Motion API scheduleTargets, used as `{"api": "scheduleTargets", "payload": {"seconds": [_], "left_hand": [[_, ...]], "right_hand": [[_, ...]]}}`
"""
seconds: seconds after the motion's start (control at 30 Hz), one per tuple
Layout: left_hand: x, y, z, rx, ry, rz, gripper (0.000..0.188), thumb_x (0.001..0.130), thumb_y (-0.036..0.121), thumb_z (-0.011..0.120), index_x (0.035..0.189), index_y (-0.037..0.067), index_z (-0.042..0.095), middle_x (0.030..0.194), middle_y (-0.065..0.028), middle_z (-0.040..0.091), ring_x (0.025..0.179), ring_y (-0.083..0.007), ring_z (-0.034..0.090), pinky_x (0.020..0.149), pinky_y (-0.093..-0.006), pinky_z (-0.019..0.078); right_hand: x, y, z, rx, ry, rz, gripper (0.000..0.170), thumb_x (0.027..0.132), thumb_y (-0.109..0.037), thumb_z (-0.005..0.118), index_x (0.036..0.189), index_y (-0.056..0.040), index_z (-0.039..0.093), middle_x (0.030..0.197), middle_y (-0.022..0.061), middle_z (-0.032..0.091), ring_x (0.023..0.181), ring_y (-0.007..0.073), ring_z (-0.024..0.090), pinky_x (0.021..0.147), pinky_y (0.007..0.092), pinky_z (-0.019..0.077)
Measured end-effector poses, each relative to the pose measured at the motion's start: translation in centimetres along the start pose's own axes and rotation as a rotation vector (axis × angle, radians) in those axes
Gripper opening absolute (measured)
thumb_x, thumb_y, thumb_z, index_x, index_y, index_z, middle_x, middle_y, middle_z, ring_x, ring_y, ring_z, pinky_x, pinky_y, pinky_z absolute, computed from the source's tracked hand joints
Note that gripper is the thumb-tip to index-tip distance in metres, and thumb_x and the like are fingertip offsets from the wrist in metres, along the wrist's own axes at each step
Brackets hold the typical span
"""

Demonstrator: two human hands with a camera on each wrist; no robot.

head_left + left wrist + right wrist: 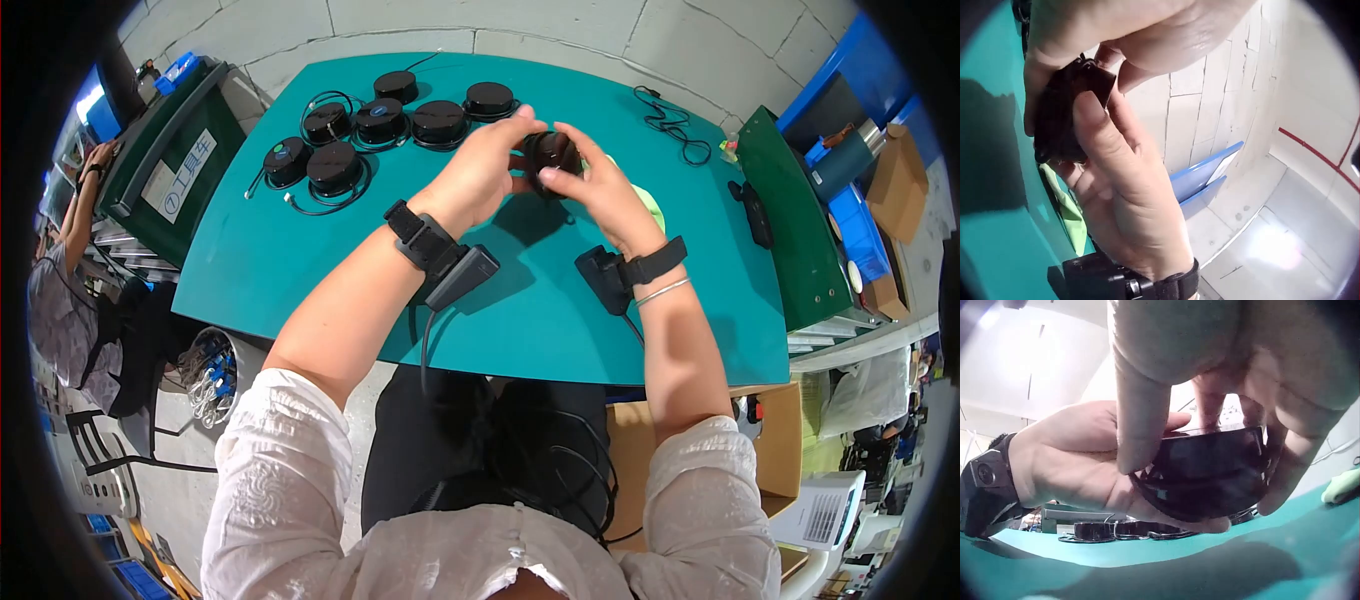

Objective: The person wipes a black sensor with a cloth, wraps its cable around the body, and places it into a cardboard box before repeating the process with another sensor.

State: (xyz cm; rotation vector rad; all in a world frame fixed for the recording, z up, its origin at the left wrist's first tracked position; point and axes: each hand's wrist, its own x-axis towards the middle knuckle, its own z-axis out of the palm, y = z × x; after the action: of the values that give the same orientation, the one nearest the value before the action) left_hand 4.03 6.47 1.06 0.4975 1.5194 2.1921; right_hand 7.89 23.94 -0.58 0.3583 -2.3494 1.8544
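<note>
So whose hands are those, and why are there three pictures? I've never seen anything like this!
There's no robot here: they're a person's own bare hands. The wide picture comes from a camera worn on the head, looking down. The other two come from cameras on the wrists, one on each; see the small black plastic boxes strapped there? Those pictures look closely at the hands' work.

The left hand and right hand together hold a dark, shiny, round disc above a flat teal-green table. On the table lie seven more thick, round, black discs, some with thin cables. A light green, cloth-like thing lies there too, partly hidden. I can't tell what the discs are for.
</note>
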Motion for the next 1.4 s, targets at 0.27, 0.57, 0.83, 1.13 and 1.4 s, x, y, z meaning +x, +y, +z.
{"api": "scheduleTargets", "payload": {"seconds": [0.27,0.57,0.83,1.13,1.4], "left_hand": [[-0.5,2.3,-0.1,-0.192,-0.165,0.183,0.056,0.104,0.044,0.032,0.131,-0.003,0.047,0.09,-0.0102,0.062,0.077,-0.0229,0.061,0.07,-0.034,0.0521],[0.6,0.9,-1.6,-0.107,-0.116,0.087,0.052,0.104,0.044,0.031,0.124,0.0,0.051,0.083,-0.0065,0.061,0.075,-0.0178,0.06,0.067,-0.0324,0.0506],[2.5,-2.6,-3.3,0.051,-0.219,-0.272,0.04,0.102,0.036,0.045,0.117,0.001,0.056,0.088,-0.0096,0.063,0.082,-0.0217,0.062,0.08,-0.0372,0.052],[4.2,-3.1,-5.1,0.279,-0.33,-0.185,0.038,0.102,0.023,0.045,0.127,-0.004,0.054,0.106,-0.0122,0.062,0.099,-0.02,0.061,0.095,-0.0329,0.05],[4.8,-2.9,-5.8,0.507,-0.281,-0.178,0.04,0.103,0.028,0.046,0.131,0.001,0.055,0.103,-0.0033,0.06,0.094,-0.0111,0.057,0.085,-0.0225,0.0467]], "right_hand": [[0.0,0.4,-4.1,1.272,-0.379,0.026,0.074,0.093,-0.044,0.055,0.145,0.0011,0.03,0.137,0.026,0.045,0.114,0.046,0.054,0.099,0.055,0.048],[0.1,0.1,-5.1,1.463,-0.565,-0.052,0.097,0.082,-0.039,0.073,0.147,0.0063,0.016,0.136,0.0321,0.04,0.112,0.0487,0.054,0.091,0.0508,0.0563],[-1.6,-3.0,-4.2,1.228,-0.078,-0.082,0.056,0.096,-0.032,0.057,0.139,-0.0002,0.039,0.142,0.0213,0.041,0.133,0.0491,0.035,0.113,0.0623,0.028],[-25.2,-12.5,-10.8,0.191,0.263,0.024,0.078,0.09,-0.036,0.066,0.145,0.0021,0.027,0.114,0.0145,0.055,0.107,0.0228,0.061,0.092,0.0329,0.0511],[-51.9,-3.2,-21.7,0.115,1.113,0.625,0.05,0.094,-0.024,0.063,0.134,0.0012,0.047,0.112,0.0116,0.062,0.105,0.0253,0.064,0.089,0.0379,0.0577]]}}
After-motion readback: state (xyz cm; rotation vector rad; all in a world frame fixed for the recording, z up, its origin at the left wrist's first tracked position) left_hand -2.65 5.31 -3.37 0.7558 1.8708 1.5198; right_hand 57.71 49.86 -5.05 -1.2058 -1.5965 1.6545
